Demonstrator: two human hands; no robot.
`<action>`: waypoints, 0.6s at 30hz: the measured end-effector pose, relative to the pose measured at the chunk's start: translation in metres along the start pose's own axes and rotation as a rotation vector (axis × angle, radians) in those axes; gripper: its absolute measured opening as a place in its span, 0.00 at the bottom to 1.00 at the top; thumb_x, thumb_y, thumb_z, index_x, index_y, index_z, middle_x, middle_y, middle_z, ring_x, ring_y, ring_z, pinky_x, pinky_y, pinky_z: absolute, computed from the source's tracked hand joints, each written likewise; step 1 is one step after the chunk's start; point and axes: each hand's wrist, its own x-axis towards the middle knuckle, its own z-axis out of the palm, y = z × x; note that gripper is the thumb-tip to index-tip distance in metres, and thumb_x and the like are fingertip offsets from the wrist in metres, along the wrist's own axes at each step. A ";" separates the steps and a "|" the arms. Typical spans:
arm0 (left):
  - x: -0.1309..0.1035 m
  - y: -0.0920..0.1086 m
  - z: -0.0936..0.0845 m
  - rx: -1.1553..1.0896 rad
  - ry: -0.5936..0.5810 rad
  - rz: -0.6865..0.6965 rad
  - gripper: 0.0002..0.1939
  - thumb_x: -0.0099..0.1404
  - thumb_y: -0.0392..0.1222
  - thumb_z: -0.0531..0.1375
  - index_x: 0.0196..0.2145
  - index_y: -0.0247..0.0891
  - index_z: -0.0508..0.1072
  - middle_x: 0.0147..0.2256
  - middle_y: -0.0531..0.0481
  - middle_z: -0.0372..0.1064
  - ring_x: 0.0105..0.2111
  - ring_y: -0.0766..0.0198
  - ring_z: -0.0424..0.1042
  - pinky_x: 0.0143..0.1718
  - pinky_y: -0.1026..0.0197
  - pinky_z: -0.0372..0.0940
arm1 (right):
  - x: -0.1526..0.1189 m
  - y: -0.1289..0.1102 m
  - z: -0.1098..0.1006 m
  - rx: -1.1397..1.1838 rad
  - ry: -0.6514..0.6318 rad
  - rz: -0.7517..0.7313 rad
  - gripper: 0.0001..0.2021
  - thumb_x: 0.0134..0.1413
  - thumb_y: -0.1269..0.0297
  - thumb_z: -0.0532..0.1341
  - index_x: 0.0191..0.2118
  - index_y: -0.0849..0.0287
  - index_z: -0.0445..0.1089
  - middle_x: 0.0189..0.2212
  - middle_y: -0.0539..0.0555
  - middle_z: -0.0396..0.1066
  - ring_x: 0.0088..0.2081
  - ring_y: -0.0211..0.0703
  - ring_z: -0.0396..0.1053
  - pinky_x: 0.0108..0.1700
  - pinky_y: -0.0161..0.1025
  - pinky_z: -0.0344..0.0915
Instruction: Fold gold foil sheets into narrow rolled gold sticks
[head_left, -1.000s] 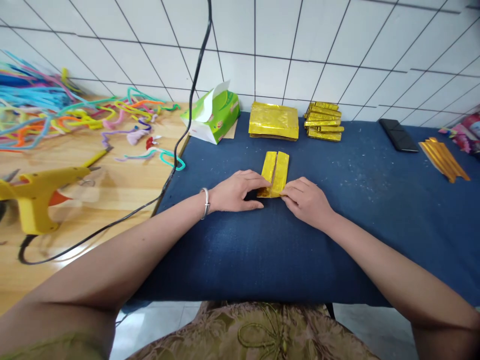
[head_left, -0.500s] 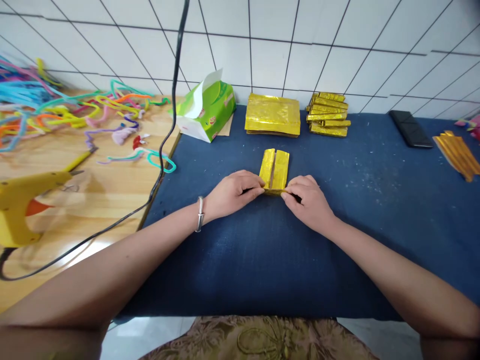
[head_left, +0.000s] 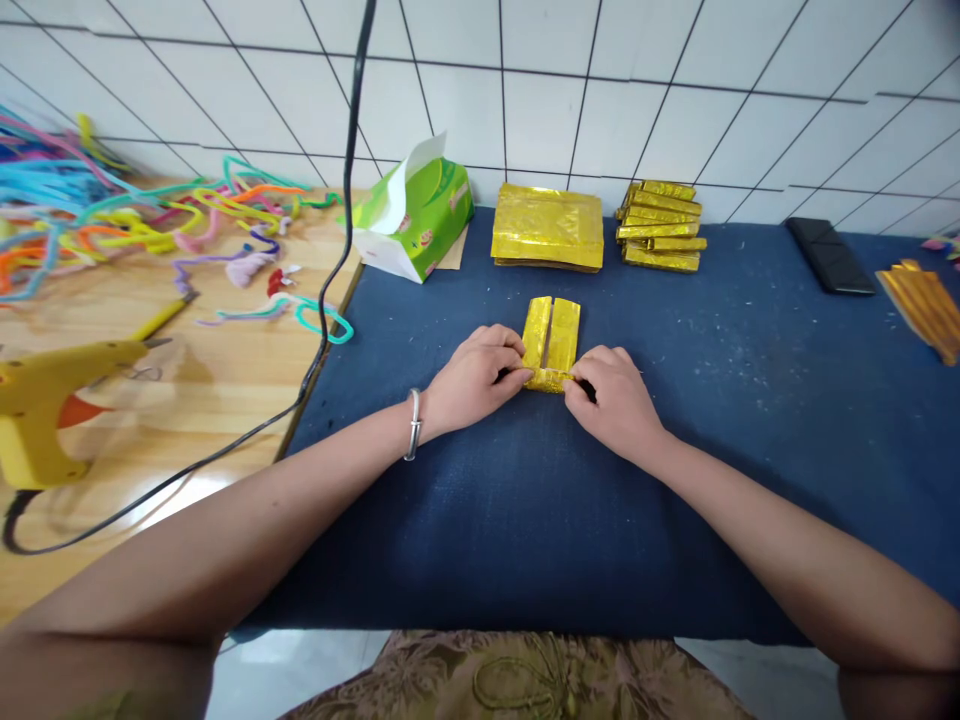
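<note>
A sheet of gold foil paper (head_left: 562, 335) lies on the dark blue cloth, its two sides folded in so that a narrow gap runs down the middle. Its near edge is turned up into a narrow fold. My left hand (head_left: 484, 375) pinches the left end of that fold between thumb and fingers. At the right end, my right hand (head_left: 611, 395) grips the same fold in a pinch. Behind it sit a stack of flat gold foil sheets (head_left: 547, 225) and a pile of narrow folded gold strips (head_left: 660, 225).
A green tissue box (head_left: 427, 215) stands by the tiled wall. On the wooden surface at left lie a yellow glue gun (head_left: 45, 400) and tangled coloured pipe cleaners (head_left: 150, 230). A black cable (head_left: 349, 180) hangs across. At right are a black phone (head_left: 830, 257) and orange-gold strips (head_left: 922, 305).
The near edge of the gold foil paper, upright before, now lies over as a flatter fold. Both hands keep their pinch, and my left wrist has shifted slightly right.
</note>
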 end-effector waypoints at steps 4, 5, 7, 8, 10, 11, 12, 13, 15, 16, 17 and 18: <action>0.000 0.000 0.001 0.028 0.003 -0.001 0.11 0.64 0.43 0.55 0.28 0.36 0.72 0.38 0.47 0.65 0.40 0.62 0.64 0.46 0.55 0.60 | 0.000 0.001 0.000 -0.009 0.000 0.029 0.07 0.52 0.67 0.55 0.24 0.58 0.61 0.28 0.54 0.64 0.33 0.44 0.59 0.35 0.42 0.55; 0.000 0.000 0.001 0.040 0.004 -0.002 0.11 0.64 0.43 0.55 0.28 0.36 0.71 0.38 0.47 0.65 0.41 0.61 0.63 0.45 0.54 0.60 | 0.000 0.001 0.001 -0.010 0.002 0.035 0.07 0.51 0.67 0.55 0.24 0.58 0.60 0.28 0.54 0.63 0.33 0.44 0.59 0.36 0.42 0.55; 0.000 0.000 0.001 0.060 -0.001 -0.007 0.11 0.64 0.43 0.54 0.28 0.36 0.71 0.38 0.47 0.65 0.41 0.61 0.63 0.45 0.54 0.60 | -0.001 0.001 0.001 -0.009 0.010 0.038 0.07 0.50 0.67 0.56 0.23 0.57 0.60 0.27 0.53 0.63 0.32 0.43 0.59 0.36 0.42 0.55; 0.000 0.000 0.001 0.068 -0.006 -0.011 0.11 0.64 0.43 0.54 0.28 0.36 0.70 0.38 0.47 0.65 0.40 0.61 0.63 0.45 0.54 0.60 | -0.001 0.001 0.001 -0.006 0.014 0.035 0.08 0.50 0.67 0.56 0.23 0.57 0.59 0.27 0.53 0.63 0.32 0.43 0.58 0.36 0.42 0.55; 0.000 0.000 0.001 0.079 -0.012 -0.018 0.11 0.64 0.43 0.54 0.28 0.35 0.70 0.39 0.47 0.65 0.40 0.61 0.63 0.45 0.54 0.60 | -0.001 0.002 0.001 0.001 0.023 0.026 0.08 0.50 0.67 0.56 0.22 0.57 0.59 0.26 0.53 0.63 0.31 0.43 0.58 0.35 0.42 0.55; 0.000 0.000 0.001 0.084 -0.012 -0.020 0.11 0.64 0.43 0.54 0.28 0.35 0.70 0.39 0.46 0.65 0.40 0.61 0.62 0.44 0.54 0.60 | -0.001 0.002 0.001 0.004 0.025 0.024 0.08 0.50 0.67 0.56 0.22 0.57 0.59 0.26 0.53 0.63 0.31 0.43 0.58 0.35 0.42 0.54; 0.000 0.000 0.001 0.089 -0.010 -0.022 0.11 0.64 0.44 0.54 0.27 0.36 0.69 0.39 0.46 0.65 0.40 0.61 0.62 0.44 0.54 0.60 | -0.001 0.002 0.001 0.006 0.025 0.023 0.09 0.50 0.67 0.56 0.22 0.57 0.59 0.26 0.53 0.63 0.32 0.43 0.58 0.35 0.42 0.54; 0.000 0.001 0.001 0.094 -0.011 -0.025 0.11 0.64 0.44 0.55 0.27 0.36 0.69 0.39 0.46 0.65 0.40 0.61 0.62 0.44 0.54 0.60 | -0.001 0.002 0.001 0.007 0.023 0.025 0.09 0.50 0.66 0.57 0.22 0.57 0.59 0.26 0.53 0.63 0.32 0.44 0.59 0.35 0.43 0.54; 0.000 0.001 0.001 0.103 -0.012 -0.032 0.11 0.63 0.44 0.55 0.26 0.36 0.69 0.39 0.47 0.64 0.40 0.60 0.62 0.44 0.54 0.60 | -0.001 0.003 0.001 0.004 0.012 0.030 0.08 0.50 0.66 0.57 0.22 0.57 0.60 0.27 0.53 0.63 0.33 0.44 0.59 0.35 0.43 0.54; -0.001 0.001 0.001 0.107 -0.012 -0.035 0.11 0.63 0.44 0.56 0.26 0.36 0.69 0.39 0.47 0.64 0.40 0.60 0.62 0.44 0.54 0.60 | -0.001 0.004 0.001 0.002 0.008 0.030 0.08 0.50 0.65 0.58 0.22 0.57 0.61 0.27 0.54 0.63 0.33 0.45 0.59 0.35 0.43 0.54; -0.001 0.001 0.001 0.109 -0.010 -0.037 0.11 0.63 0.44 0.56 0.26 0.36 0.68 0.39 0.47 0.64 0.40 0.60 0.62 0.44 0.54 0.60 | -0.001 0.005 0.001 0.002 0.005 0.030 0.08 0.50 0.65 0.58 0.23 0.57 0.62 0.27 0.54 0.64 0.33 0.45 0.59 0.35 0.43 0.55; -0.001 0.001 0.002 0.110 -0.007 -0.038 0.11 0.63 0.44 0.56 0.26 0.36 0.68 0.39 0.47 0.64 0.40 0.60 0.62 0.43 0.54 0.60 | -0.001 0.005 0.002 0.003 0.006 0.028 0.08 0.50 0.65 0.58 0.23 0.57 0.62 0.27 0.54 0.64 0.34 0.45 0.60 0.35 0.43 0.55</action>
